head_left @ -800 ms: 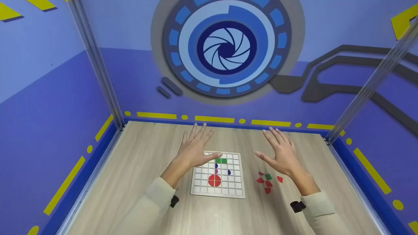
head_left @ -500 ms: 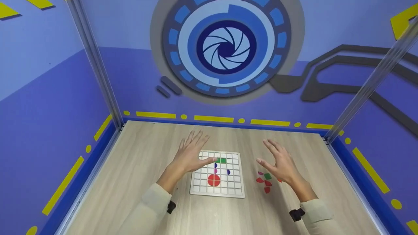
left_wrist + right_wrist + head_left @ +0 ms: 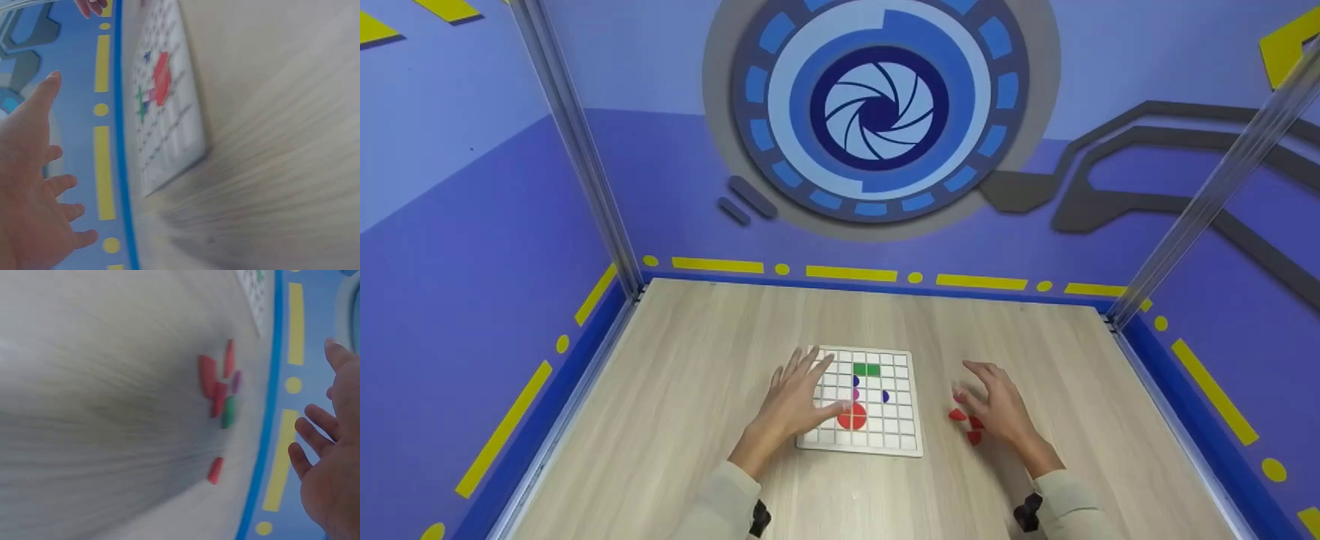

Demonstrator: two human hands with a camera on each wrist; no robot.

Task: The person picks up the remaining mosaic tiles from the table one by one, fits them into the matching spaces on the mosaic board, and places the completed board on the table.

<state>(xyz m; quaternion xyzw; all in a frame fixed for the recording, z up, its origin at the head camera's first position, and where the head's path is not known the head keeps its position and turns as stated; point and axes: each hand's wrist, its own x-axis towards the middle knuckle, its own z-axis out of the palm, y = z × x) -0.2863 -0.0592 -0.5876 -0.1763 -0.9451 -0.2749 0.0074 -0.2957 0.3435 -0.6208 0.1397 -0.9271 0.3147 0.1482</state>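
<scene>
Fingers of your left hand [image 3: 789, 402] spread loosely over the white grid board [image 3: 890, 428], masking its left squares. Your right hand [image 3: 1005, 409], fingers relaxed, hid a green tile [image 3: 228, 412] from the head view, near red quarter-circle tiles [image 3: 957, 415] right of the board; the right wrist view blurred them.
</scene>
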